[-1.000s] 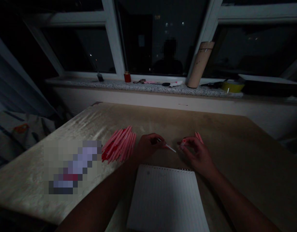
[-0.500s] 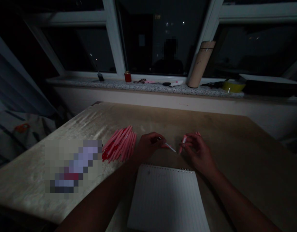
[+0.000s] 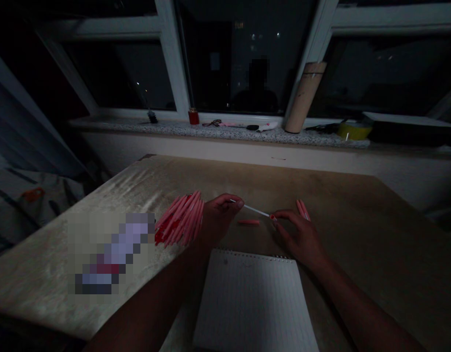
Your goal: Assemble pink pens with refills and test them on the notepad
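Note:
Pinched between the fingertips of my left hand (image 3: 222, 215) is a thin white pen refill (image 3: 255, 210), pointing to the right. Its far end meets the open mouth of a pink pen barrel (image 3: 272, 217); whether it is inside cannot be made out. My right hand (image 3: 302, 237) is closed around that barrel, and its fingers hide most of it. On the table between the hands lies a short pink pen part (image 3: 248, 222). Just beyond my right hand are a few pink pens or pen parts (image 3: 302, 209). A heap of pink pens (image 3: 183, 217) lies beside my left hand.
A lined spiral notepad (image 3: 257, 298) lies in front of me on the table (image 3: 343, 215). A blurred-out object (image 3: 117, 249) is at the left. Along the windowsill (image 3: 167, 128) stand a red jar (image 3: 193, 116), a tall tube (image 3: 306, 98) and yellow tape (image 3: 353, 131).
My left hand has moved slightly left and up, and the refill now meets the barrel. My right hand has turned the barrel's open end toward the refill. The short pink part is uncovered.

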`<state>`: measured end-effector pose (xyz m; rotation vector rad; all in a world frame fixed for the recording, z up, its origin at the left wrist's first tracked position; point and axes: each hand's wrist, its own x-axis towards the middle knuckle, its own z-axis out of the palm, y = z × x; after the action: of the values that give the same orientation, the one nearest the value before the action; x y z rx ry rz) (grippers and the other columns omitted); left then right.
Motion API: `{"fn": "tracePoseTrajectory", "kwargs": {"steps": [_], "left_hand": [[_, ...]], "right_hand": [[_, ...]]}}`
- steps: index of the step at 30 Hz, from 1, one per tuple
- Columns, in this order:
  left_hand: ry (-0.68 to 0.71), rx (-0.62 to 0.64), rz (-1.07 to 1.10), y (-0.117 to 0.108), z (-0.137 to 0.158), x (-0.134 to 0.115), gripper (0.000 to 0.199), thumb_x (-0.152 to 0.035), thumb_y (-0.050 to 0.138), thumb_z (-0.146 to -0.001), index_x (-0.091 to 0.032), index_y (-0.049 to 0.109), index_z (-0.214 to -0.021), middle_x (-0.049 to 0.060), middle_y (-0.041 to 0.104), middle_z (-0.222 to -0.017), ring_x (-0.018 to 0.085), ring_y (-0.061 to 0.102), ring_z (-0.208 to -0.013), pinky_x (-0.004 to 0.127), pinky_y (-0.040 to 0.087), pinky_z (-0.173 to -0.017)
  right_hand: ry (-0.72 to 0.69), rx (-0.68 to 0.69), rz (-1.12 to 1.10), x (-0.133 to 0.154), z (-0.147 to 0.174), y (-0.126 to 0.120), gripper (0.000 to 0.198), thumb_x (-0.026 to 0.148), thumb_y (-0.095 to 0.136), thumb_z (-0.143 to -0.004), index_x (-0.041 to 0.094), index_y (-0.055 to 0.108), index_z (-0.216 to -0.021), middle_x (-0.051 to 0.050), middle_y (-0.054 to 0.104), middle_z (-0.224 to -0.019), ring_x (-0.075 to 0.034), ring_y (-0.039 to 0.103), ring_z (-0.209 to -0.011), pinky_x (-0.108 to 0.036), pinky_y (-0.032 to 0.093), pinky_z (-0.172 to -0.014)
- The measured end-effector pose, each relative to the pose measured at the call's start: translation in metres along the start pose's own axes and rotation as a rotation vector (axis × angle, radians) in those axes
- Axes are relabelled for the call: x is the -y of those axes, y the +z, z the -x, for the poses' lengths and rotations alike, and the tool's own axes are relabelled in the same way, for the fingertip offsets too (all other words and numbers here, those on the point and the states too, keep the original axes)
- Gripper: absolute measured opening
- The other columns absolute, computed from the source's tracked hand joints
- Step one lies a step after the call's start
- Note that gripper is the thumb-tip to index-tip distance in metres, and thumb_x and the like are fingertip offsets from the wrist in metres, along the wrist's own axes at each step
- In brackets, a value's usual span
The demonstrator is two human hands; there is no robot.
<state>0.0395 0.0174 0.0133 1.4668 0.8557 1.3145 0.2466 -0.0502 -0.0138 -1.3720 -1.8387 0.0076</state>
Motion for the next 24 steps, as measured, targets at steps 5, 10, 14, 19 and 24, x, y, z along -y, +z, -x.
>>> {"fn": "tracePoseTrajectory", "kwargs": {"steps": [5,10,14,19,24], "left_hand": [[0.006,-0.012,0.004,0.0012,0.0026,-0.0032,0.024,-0.036,0.068,-0.070,-0.013,0.063,-0.075,-0.005,0.048,-0.049,0.005,0.037,-0.044,0.018,0.026,-0.043],[0.011,-0.011,-0.009,0.0019,0.0043,-0.0047,0.023,-0.036,0.068,-0.070,-0.014,0.063,-0.075,-0.005,0.046,-0.048,0.004,0.037,-0.044,0.017,0.026,-0.043],[-0.002,0.005,-0.029,0.0030,0.0058,-0.0076,0.023,-0.035,0.068,-0.070,-0.013,0.063,-0.074,-0.005,0.046,-0.049,0.005,0.038,-0.045,0.017,0.027,-0.043],[0.001,0.037,-0.088,0.0044,0.0077,-0.0080,0.021,-0.034,0.066,-0.072,-0.013,0.064,-0.076,-0.004,0.050,-0.053,0.005,0.041,-0.047,0.017,0.030,-0.044],[0.015,0.040,-0.163,0.0052,0.0083,-0.0066,0.019,-0.033,0.065,-0.073,-0.014,0.064,-0.076,-0.003,0.056,-0.058,0.006,0.047,-0.051,0.016,0.033,-0.046]], "right_hand": [[0.011,0.004,-0.028,0.0015,0.0001,-0.0011,0.007,0.025,0.051,-0.084,0.026,0.054,-0.090,-0.001,0.068,-0.090,-0.019,0.064,-0.083,-0.053,0.013,-0.108],[0.000,0.031,-0.088,0.0023,-0.0004,-0.0007,0.004,0.022,0.047,-0.085,0.024,0.050,-0.084,-0.003,0.066,-0.093,-0.019,0.063,-0.088,-0.045,0.038,-0.094],[-0.013,0.056,-0.071,0.0041,-0.0008,-0.0011,0.005,0.021,0.046,-0.085,0.025,0.049,-0.085,-0.003,0.065,-0.093,-0.019,0.062,-0.088,-0.041,0.044,-0.085],[-0.011,0.076,-0.040,0.0058,-0.0001,-0.0026,0.007,0.020,0.047,-0.084,0.024,0.050,-0.088,-0.003,0.065,-0.093,-0.019,0.061,-0.086,-0.039,0.045,-0.081],[-0.019,0.079,0.015,0.0052,0.0007,-0.0028,0.010,0.021,0.048,-0.084,0.023,0.052,-0.093,-0.004,0.065,-0.092,-0.020,0.061,-0.085,-0.038,0.046,-0.078]]}}
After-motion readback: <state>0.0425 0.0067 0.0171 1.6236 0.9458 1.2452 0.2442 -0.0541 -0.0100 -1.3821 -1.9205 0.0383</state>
